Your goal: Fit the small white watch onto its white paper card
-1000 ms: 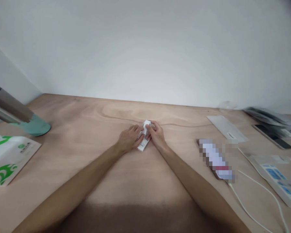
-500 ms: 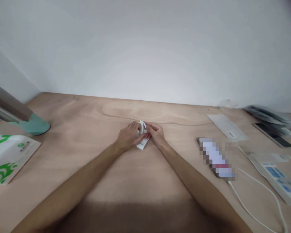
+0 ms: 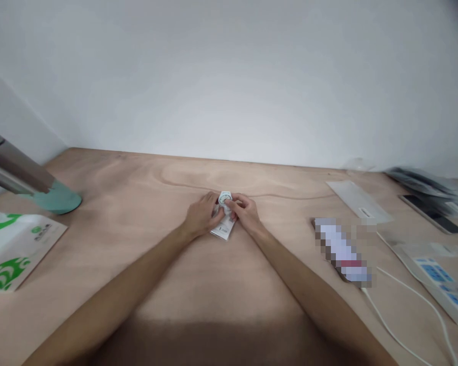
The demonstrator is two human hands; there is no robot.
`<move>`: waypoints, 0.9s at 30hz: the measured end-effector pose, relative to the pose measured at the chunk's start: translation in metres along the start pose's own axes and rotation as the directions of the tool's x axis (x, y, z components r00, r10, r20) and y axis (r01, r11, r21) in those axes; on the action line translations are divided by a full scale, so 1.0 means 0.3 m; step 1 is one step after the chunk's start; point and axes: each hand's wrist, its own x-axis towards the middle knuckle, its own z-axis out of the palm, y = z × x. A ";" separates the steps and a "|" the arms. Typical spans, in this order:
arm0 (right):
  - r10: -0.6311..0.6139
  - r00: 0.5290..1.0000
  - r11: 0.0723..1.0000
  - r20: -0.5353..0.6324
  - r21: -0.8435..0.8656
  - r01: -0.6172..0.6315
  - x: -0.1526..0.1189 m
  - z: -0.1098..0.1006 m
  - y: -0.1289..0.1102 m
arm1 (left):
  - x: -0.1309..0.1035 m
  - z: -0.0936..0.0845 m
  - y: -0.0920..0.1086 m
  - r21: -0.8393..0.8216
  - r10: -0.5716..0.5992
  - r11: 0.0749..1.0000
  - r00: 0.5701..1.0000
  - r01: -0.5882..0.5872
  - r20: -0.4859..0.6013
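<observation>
Mid-tabletop (image 3: 137, 244), toward the far edge: my left hand (image 3: 200, 218) and right hand (image 3: 246, 213) meet over a small white packet (image 3: 222, 229), fingers of both pinched on its far end, its long axis running toward me.

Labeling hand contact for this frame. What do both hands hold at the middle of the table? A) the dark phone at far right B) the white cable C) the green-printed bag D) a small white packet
D: the left hand and right hand meet on the small white packet, which rests on the wooden table; the white cable lies apart at right.
</observation>
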 end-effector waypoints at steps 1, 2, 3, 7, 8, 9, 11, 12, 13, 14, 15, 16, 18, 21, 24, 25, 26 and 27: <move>-0.003 0.999 1.000 -0.035 0.002 0.003 -0.001 0.001 -0.003 | 0.001 0.002 -0.001 -0.002 -0.008 1.000 1.000 0.008 0.002; -0.005 0.997 1.000 -0.071 0.004 0.005 -0.001 0.001 -0.006 | 0.002 0.003 -0.002 -0.002 -0.014 1.000 1.000 0.014 0.007; -0.005 0.994 1.000 -0.108 0.005 0.006 -0.001 0.002 -0.008 | 0.002 0.004 -0.003 0.000 -0.016 1.000 1.000 0.016 0.012; 0.017 0.982 1.000 -0.186 -0.001 -0.018 0.004 0.001 -0.010 | 0.000 0.002 0.000 0.027 0.010 1.000 0.999 -0.011 0.034; 0.022 0.981 1.000 -0.190 -0.003 -0.023 0.005 0.001 -0.009 | -0.001 0.001 0.001 0.036 0.020 0.999 0.999 -0.022 0.037; 0.024 0.981 1.000 -0.194 -0.002 -0.025 0.006 0.002 -0.008 | -0.001 -0.001 0.002 0.043 0.030 0.999 0.999 -0.031 0.039; 0.024 0.980 1.000 -0.200 0.004 -0.024 0.008 0.004 -0.007 | -0.002 -0.002 0.004 0.053 0.041 0.998 0.998 -0.043 0.038; 0.024 0.978 1.000 -0.206 0.009 -0.023 0.009 0.004 -0.007 | -0.002 -0.003 0.005 0.056 0.044 0.997 0.998 -0.046 0.039; 0.025 0.976 1.000 -0.216 0.017 -0.022 0.009 0.005 -0.007 | -0.002 -0.003 0.005 0.058 0.046 0.997 0.998 -0.048 0.040; 0.025 0.974 0.999 -0.225 0.024 -0.020 0.010 0.005 -0.007 | -0.001 -0.003 0.006 0.058 0.047 0.997 0.998 -0.049 0.040; 0.027 0.972 0.999 -0.234 0.033 -0.019 0.010 0.005 -0.007 | -0.001 -0.003 0.006 0.059 0.046 0.997 0.998 -0.049 0.039; 0.027 0.970 0.999 -0.242 0.039 -0.018 0.011 0.005 -0.007 | -0.001 -0.002 0.005 0.058 0.047 0.997 0.998 -0.049 0.039; 0.026 0.969 0.999 -0.246 0.043 -0.016 0.011 0.003 -0.007 | -0.001 0.000 0.003 0.058 0.050 0.997 0.998 -0.052 0.040; 0.022 0.971 0.999 -0.239 0.036 -0.014 0.011 0.002 -0.009 | -0.002 0.004 -0.001 0.061 0.065 0.996 0.997 -0.068 0.040; 0.024 0.974 0.999 -0.224 0.037 -0.016 0.010 0.001 -0.010 | -0.002 0.005 -0.003 0.065 0.064 0.996 0.997 -0.067 0.041; 0.023 0.976 0.999 -0.218 0.035 -0.016 0.010 0.001 -0.010 | -0.002 0.005 -0.003 0.066 0.061 0.996 0.997 -0.064 0.043; 0.021 0.977 0.999 -0.211 0.030 -0.015 0.010 0.001 -0.010 | -0.002 0.005 -0.003 0.066 0.057 0.996 0.997 -0.060 0.045; 0.018 0.979 1.000 -0.203 0.024 -0.013 0.009 0.001 -0.010 | -0.001 0.005 -0.003 0.066 0.055 0.996 0.997 -0.058 0.045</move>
